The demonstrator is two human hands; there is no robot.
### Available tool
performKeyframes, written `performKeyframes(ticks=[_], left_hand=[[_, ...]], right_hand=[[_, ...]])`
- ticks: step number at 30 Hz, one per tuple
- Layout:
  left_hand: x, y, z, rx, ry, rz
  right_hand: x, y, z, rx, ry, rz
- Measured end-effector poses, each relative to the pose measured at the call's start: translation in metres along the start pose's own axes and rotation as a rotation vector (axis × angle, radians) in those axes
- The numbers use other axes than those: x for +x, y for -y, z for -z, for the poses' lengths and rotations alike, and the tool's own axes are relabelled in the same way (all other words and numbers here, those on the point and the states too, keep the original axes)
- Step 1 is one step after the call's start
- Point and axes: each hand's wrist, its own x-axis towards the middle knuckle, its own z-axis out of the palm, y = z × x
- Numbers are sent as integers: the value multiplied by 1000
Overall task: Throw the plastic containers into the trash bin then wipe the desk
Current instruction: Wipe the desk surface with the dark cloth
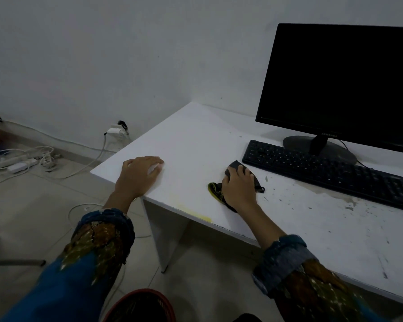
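White desk (196, 140) mid-frame, scuffed at right; right hand (240, 187) pressed flat on dark cloth (215, 190), fingers curled over it, centre frame beside black keyboard (330, 173); left hand (137, 175) palm-down, fingers loosely spread near desk's left edge; red bin rim (140, 303) bottom centre; plastic containers unseen.

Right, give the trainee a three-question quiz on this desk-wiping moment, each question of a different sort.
1. True or false: the right hand presses a dark cloth on the white desk.
2. What does the left hand do? A) lifts the keyboard B) rests flat on the desk near its corner C) holds a container
3. Fill in: the black keyboard lies in front of the ____.

Key: 1 true; 2 B; 3 monitor.
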Motion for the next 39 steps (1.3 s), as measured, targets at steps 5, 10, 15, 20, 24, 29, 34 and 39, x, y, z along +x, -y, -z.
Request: performKeyframes(ticks=[5, 10, 15, 20, 24, 29, 34, 39], left_hand=[[2, 6, -1, -39, -20, -24], [0, 2, -1, -12, -10, -17], [2, 3, -2, -10, -1, -8], [2, 3, -2, -9, 2, -7], [1, 1, -1, -10, -5, -12], [2, 2, -2, 13, 2, -2], [2, 1, -3, 16, -3, -9], [2, 0, -2, 9, 3, 4]], right_hand=[[-35, -2, 0, 84, -50, -18], [-73, 5, 4, 221, -73, -85], [-92, 13, 19, 624, -100, -218], [-91, 21, 15, 768, -116, -296], [-86, 32, 1, 640, -201, -249], [-82, 49, -11, 356, -162, -158], [-71, 55, -15, 47, -30, -81], [-57, 55, -16, 12, 21, -34]])
